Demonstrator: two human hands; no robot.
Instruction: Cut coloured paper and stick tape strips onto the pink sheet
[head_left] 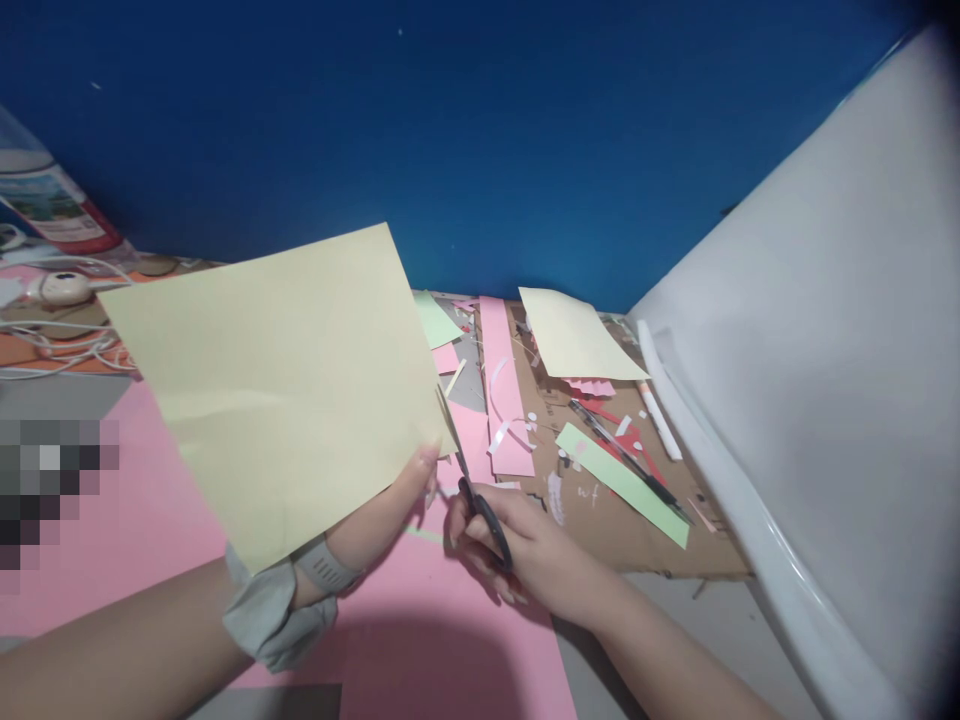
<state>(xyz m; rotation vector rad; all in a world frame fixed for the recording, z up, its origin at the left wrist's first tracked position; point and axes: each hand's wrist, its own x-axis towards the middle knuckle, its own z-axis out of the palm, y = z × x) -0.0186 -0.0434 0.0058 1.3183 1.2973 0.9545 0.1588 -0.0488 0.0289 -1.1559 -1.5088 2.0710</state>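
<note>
A large pale yellow sheet of paper [285,390] is raised above the table, its lower right corner pinched by my left hand [416,480]. Most of that hand's fingers are hidden behind the paper. A grey-green scrunchie [274,615] and a grey wristband [326,565] are on my left wrist. My right hand [510,540] holds black-handled scissors [487,525] with fingers in the loops. Their blades point up and away, along the sheet's right edge near the pinched corner. How far the blades are apart is unclear. Pink paper [450,610] lies beneath both hands.
Brown cardboard [600,540] at right carries a green strip [622,485], a pen [637,460], a white marker [660,420] and scraps. Another yellow sheet [577,335] lies behind. White cables [82,345] are at left. A blue panel [480,150] and white sheeting [825,300] stand around the table.
</note>
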